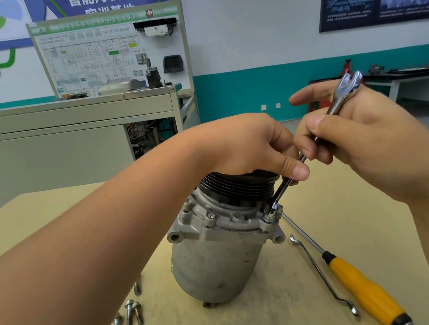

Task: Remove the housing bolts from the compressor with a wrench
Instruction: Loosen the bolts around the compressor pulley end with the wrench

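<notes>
To steady the upright grey cast-metal compressor (217, 266) at table centre, the left hand (247, 146) grips its black pulley (238, 186) while the right hand (364, 135) pinches the chrome combination wrench (280, 190), ring seated on the 3 o'clock flange bolt (270, 216).

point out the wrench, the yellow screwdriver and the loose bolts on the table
wrench (282, 190), head view, bare shaft above the ring end
yellow screwdriver (359, 286), head view, middle of the handle
loose bolts (129, 313), head view, shank of one bolt
</notes>
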{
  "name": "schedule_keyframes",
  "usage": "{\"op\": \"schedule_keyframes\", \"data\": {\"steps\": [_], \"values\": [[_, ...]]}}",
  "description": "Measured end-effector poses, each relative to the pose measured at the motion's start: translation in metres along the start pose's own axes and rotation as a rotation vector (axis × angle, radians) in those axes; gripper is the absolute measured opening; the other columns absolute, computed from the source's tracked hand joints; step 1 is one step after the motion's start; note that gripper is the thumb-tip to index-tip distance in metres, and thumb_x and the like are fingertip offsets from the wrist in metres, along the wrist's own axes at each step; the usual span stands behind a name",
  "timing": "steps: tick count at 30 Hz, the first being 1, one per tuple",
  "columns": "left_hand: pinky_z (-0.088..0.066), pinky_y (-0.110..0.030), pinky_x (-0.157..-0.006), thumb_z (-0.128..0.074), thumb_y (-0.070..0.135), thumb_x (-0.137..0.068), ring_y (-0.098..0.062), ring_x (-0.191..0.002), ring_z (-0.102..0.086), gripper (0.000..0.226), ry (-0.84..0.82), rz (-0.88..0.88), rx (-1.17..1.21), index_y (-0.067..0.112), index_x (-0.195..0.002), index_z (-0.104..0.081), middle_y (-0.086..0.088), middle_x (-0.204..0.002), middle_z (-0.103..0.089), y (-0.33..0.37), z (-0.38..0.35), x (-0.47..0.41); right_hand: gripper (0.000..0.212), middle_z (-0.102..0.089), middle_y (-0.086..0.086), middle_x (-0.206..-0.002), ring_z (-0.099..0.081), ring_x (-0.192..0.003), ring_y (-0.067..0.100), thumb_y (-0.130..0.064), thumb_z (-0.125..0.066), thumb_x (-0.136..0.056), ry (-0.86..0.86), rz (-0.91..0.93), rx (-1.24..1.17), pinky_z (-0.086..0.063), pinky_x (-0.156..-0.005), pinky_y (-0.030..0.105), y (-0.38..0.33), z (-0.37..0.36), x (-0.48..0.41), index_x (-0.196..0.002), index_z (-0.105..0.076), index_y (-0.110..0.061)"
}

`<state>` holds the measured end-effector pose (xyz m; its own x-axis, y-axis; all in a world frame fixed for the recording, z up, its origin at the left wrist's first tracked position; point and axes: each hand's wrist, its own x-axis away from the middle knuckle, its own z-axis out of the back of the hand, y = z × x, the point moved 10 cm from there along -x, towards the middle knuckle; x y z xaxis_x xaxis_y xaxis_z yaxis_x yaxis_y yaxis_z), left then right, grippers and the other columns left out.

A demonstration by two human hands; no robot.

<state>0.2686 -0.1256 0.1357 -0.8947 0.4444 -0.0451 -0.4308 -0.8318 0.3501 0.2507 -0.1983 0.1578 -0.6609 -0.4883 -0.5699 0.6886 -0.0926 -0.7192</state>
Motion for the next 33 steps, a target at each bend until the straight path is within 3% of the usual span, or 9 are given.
{"op": "schedule_keyframes", "data": {"steps": [5, 11, 15, 19, 22, 25, 27, 30, 33], "values": [[-0.039, -0.018, -0.070, -0.064, 0.058, -0.065, 0.009, -0.068, -0.055, 0.021, -0.014, 0.004, -0.079, 0.038, -0.065, -0.062, 0.026, -0.062, -0.060, 0.005, 0.003, -0.002, 0.022, -0.059, -0.002, -0.056, -0.044, -0.051, 0.004, 0.001, -0.036, -0.095, -0.014, 0.016, -0.042, -0.041, -0.054, 0.014, 0.002, 0.000, -0.001, -0.104, -0.044, -0.018], [-0.036, -0.006, -0.059, -0.074, 0.045, -0.075, 0.007, -0.063, -0.051, 0.025, -0.004, 0.024, -0.117, 0.034, -0.059, -0.058, 0.017, -0.062, -0.057, 0.003, -0.004, -0.009, 0.019, -0.065, -0.001, -0.064, -0.048, -0.055, 0.005, -0.007, -0.040, -0.097, -0.091, 0.049, 0.066, -0.044, -0.060, 0.014, 0.002, -0.009, 0.001, -0.103, -0.047, -0.024], [-0.043, -0.018, -0.068, -0.072, 0.047, -0.076, -0.006, -0.069, -0.056, 0.025, 0.055, 0.013, -0.127, 0.024, -0.071, -0.064, 0.005, -0.073, -0.065, 0.007, 0.003, -0.004, 0.016, -0.067, 0.000, -0.070, -0.050, -0.055, 0.006, -0.009, -0.041, -0.098, -0.060, 0.073, 0.008, -0.045, -0.056, 0.015, -0.002, -0.004, 0.001, -0.099, -0.048, -0.023], [-0.044, -0.031, -0.070, -0.070, 0.051, -0.076, -0.022, -0.079, -0.058, 0.044, 0.137, -0.007, -0.126, 0.009, -0.090, -0.068, -0.009, -0.080, -0.062, 0.018, 0.017, 0.007, 0.008, -0.068, 0.008, -0.074, -0.052, -0.056, 0.012, -0.020, -0.044, -0.088, -0.018, 0.101, -0.182, -0.047, -0.055, 0.021, -0.008, 0.011, 0.003, -0.092, -0.051, -0.020], [-0.042, -0.030, -0.066, -0.068, 0.053, -0.076, -0.016, -0.069, -0.056, 0.042, 0.146, 0.015, -0.171, 0.014, -0.091, -0.070, -0.004, -0.073, -0.061, 0.018, 0.015, 0.012, 0.009, -0.070, 0.007, -0.075, -0.054, -0.055, 0.012, -0.022, -0.051, -0.092, -0.050, 0.095, -0.177, -0.048, -0.055, 0.022, -0.008, 0.006, 0.004, -0.092, -0.052, -0.013], [-0.025, -0.021, -0.058, -0.066, 0.054, -0.078, -0.007, -0.056, -0.043, 0.037, 0.199, 0.015, -0.193, 0.018, -0.087, -0.070, 0.005, -0.059, -0.046, 0.018, 0.012, 0.016, 0.019, -0.071, 0.006, -0.076, -0.056, -0.054, 0.013, -0.026, -0.048, -0.083, -0.049, 0.085, -0.151, -0.050, -0.054, 0.021, -0.005, 0.008, 0.005, -0.092, -0.053, -0.010], [-0.027, -0.022, -0.068, -0.065, 0.051, -0.080, -0.005, -0.061, -0.043, 0.024, 0.249, -0.006, -0.190, 0.027, -0.082, -0.068, 0.007, -0.057, -0.046, 0.018, 0.013, 0.019, 0.022, -0.071, 0.007, -0.076, -0.057, -0.054, 0.013, -0.027, -0.048, -0.081, -0.050, 0.076, -0.162, -0.050, -0.054, 0.021, -0.003, 0.010, 0.005, -0.091, -0.054, -0.009], [-0.023, -0.033, -0.102, -0.064, 0.048, -0.083, 0.000, -0.069, -0.043, 0.013, 0.304, 0.004, -0.196, 0.036, -0.084, -0.068, 0.017, -0.060, -0.047, 0.015, 0.014, 0.022, 0.023, -0.071, 0.007, -0.076, -0.058, -0.055, 0.015, -0.025, -0.047, -0.080, -0.041, 0.039, -0.221, -0.051, -0.055, 0.021, 0.008, 0.014, 0.004, -0.092, -0.054, -0.007], [-0.016, -0.040, -0.111, -0.063, 0.050, -0.083, -0.005, -0.085, -0.045, 0.012, 0.319, 0.021, -0.217, 0.038, -0.081, -0.064, 0.020, -0.070, -0.051, 0.013, 0.013, 0.023, 0.021, -0.071, 0.010, -0.078, -0.059, -0.055, 0.017, -0.023, -0.047, -0.081, -0.056, 0.017, -0.273, -0.052, -0.055, 0.022, 0.017, 0.013, 0.003, -0.092, -0.054, -0.006]]}}
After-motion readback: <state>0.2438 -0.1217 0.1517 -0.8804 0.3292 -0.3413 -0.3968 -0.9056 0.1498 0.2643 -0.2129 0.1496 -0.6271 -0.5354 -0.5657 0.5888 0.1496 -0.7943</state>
